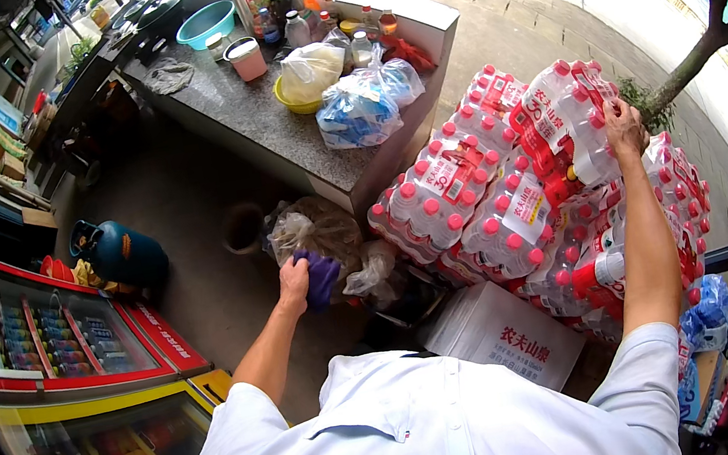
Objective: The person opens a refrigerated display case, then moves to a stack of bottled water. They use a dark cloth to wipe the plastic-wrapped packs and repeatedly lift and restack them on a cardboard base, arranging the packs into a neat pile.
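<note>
A bunched purple cloth (320,277) is gripped in my left hand (294,283), in front of a pile of clear plastic bags (315,232) on the floor. To the right, my right hand (625,127) has its fingers on the plastic wrap of a tilted pack of bottled water (565,124). That pack leans on top of a stack of shrink-wrapped water packs (445,179) with red caps and red-and-white labels. Whether my right fingers pinch the wrap or only press on it is hard to see. A white cardboard carton (503,337) with red printing stands below the stack.
A granite-topped counter (233,119) carries a turquoise basin (207,25), several sauce bottles and filled plastic bags (360,110). On the left are a blue gas cylinder (125,251), a red-framed drinks cooler (65,325) and a yellow-framed freezer (119,438). A tree trunk (696,68) rises beyond the stack.
</note>
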Motion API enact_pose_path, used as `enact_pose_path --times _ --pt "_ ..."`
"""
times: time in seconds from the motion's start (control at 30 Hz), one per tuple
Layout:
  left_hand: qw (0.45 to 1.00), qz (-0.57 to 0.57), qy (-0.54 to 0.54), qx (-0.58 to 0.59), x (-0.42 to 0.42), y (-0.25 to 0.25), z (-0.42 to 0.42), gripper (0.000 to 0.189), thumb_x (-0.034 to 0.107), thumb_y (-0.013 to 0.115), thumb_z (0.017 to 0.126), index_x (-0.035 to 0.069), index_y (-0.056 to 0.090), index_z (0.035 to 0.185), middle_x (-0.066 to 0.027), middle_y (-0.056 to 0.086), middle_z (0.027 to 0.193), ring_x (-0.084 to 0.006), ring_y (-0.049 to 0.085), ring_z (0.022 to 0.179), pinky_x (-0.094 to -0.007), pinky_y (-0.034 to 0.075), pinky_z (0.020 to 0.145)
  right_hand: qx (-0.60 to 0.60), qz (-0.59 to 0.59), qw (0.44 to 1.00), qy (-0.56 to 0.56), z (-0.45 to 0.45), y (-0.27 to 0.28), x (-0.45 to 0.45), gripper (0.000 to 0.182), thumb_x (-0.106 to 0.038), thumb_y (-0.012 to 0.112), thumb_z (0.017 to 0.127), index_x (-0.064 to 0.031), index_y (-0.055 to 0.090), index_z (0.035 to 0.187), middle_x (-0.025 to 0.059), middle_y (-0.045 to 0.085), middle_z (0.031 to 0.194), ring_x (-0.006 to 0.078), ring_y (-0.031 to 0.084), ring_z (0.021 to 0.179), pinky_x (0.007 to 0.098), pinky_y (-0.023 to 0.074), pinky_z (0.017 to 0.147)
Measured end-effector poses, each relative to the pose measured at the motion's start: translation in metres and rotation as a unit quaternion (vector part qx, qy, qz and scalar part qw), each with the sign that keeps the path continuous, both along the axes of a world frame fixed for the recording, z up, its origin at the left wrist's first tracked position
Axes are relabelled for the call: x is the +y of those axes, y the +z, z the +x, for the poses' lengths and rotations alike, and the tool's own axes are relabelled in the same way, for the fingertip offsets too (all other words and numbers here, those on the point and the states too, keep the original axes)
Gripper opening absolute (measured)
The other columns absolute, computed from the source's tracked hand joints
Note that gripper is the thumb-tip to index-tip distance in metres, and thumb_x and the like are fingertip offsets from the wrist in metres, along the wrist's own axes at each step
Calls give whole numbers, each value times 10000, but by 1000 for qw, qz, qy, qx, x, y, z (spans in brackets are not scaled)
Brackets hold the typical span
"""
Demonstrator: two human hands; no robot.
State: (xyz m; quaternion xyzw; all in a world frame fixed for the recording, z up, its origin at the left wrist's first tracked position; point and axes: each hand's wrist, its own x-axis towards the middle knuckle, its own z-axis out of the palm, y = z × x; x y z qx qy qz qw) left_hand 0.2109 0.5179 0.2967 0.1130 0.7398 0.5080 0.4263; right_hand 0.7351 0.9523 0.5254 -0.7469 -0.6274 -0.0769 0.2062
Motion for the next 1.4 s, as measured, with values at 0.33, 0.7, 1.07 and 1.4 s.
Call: enact_pose_path --times 0.33,0.7,1.07,1.4 --pt "795 216 -362 436 207 68 95 474 321 615 924 130 556 1353 -148 551 1379 -371 529 1227 -427 441 1018 -8 15 1000 8 -8 4 -5 509 -598 519 893 -263 630 1261 49 588 1293 292 534 1227 460 356 1046" --pt "898 186 -333 220 335 19 85 346 239 568 967 -45 655 1142 -180 723 980 -228 678 894 -326 498 829 16 73 997 8 -16 8 -30 467 -540 535 891 -218 660 1205 105 566 1307 319 525 1211 470 275 1091" --pt "917 131 -377 -5 583 -128 50 516 453 578 916 -13 657 1123 -129 674 986 -242 640 877 -385 511 749 66 58 996 6 -34 24 -38 428 -469 578 894 -178 642 1202 125 526 1317 289 465 1242 445 269 1069" --pt "597 181 -618 477 630 52 216 421 404 529 952 156 631 1277 -138 571 1361 -386 550 1211 -474 416 1022 78 42 996 -6 -29 21 -46 422 -482 568 897 -203 622 1209 135 497 1339 272 460 1241 442 238 1089"
